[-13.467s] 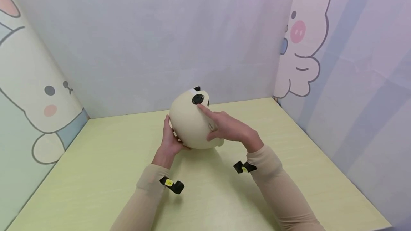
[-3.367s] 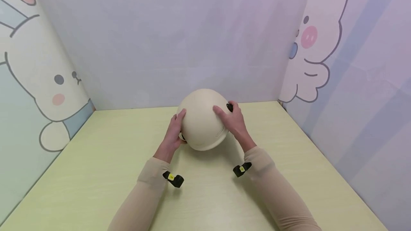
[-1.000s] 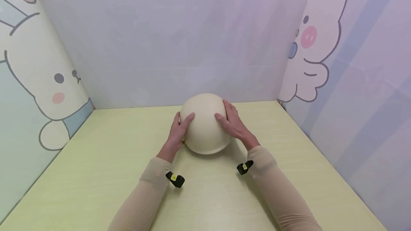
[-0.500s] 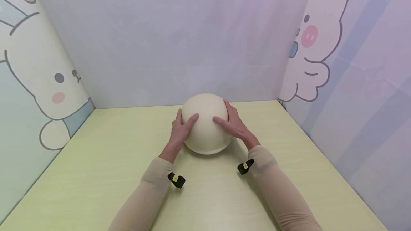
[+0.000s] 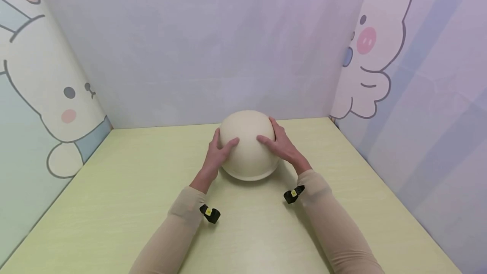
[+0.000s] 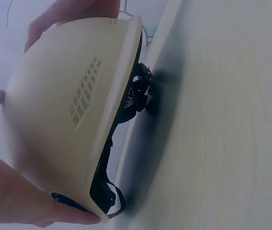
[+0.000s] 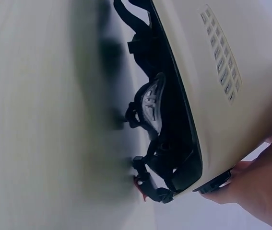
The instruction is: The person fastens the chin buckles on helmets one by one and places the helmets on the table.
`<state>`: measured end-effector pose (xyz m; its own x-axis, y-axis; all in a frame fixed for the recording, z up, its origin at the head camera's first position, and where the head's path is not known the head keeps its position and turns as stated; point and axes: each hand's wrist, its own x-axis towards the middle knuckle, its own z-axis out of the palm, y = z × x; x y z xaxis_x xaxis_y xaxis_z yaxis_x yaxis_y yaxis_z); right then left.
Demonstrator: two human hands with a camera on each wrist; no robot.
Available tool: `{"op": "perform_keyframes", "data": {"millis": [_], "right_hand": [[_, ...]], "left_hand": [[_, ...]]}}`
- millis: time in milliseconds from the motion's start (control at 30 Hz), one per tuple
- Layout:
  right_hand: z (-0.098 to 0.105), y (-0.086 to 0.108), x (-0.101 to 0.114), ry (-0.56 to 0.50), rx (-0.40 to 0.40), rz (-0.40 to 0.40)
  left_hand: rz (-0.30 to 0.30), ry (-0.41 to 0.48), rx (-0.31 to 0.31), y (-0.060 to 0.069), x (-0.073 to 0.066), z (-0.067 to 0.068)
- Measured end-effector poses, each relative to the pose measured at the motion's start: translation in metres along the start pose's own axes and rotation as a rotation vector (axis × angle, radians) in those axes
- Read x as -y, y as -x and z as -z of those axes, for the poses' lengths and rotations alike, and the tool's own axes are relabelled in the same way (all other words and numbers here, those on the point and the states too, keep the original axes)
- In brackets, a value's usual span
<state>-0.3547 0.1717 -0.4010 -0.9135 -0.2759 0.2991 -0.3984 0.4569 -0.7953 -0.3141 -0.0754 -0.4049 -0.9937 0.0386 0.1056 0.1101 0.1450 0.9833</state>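
A cream hard-shell helmet [image 5: 249,155] is held dome up near the back of the table, its plain smooth side facing me. My left hand [image 5: 217,155] grips its left side with the thumb on the shell. On the opposite side my right hand [image 5: 284,145] holds it in much the same way. Both wrist views show the rim tilted off the table, with a shadow beneath. Under it hang black straps [image 7: 138,24], an oval grey-black part [image 7: 151,103] and a buckle with a red piece [image 7: 147,187]. Slotted vents [image 6: 84,93] mark the shell.
The pale yellow-green tabletop [image 5: 125,206] spreads around the helmet. A grey-lilac back wall [image 5: 190,54] rises close behind it. Side walls printed with a cartoon rabbit [image 5: 49,96] and a pink-nosed animal [image 5: 380,20] flank the table.
Earlier the helmet lay turned with black panda-like features showing on the right; it has since been rotated to its plain side. Over the last second, helmet and hands shifted slightly right.
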Motion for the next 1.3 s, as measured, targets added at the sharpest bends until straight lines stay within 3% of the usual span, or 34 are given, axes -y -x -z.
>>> {"op": "perform_keyframes", "data": {"millis": [200,467,700,1300], "right_hand": [[-0.002,0.002,-0.006,-0.001,0.03,-0.065],[-0.002,0.006,-0.01,-0.014,0.057,-0.086],[-0.002,0.006,-0.012,-0.005,0.063,-0.098],[0.0,0.005,-0.019,-0.018,0.077,-0.084]], "left_hand": [[0.015,-0.02,-0.009,0.001,0.003,0.0],[-0.023,-0.048,-0.022,0.001,0.003,-0.001],[0.03,-0.101,-0.047,0.001,0.004,-0.001],[0.084,-0.087,-0.03,-0.001,0.005,0.001]]}}
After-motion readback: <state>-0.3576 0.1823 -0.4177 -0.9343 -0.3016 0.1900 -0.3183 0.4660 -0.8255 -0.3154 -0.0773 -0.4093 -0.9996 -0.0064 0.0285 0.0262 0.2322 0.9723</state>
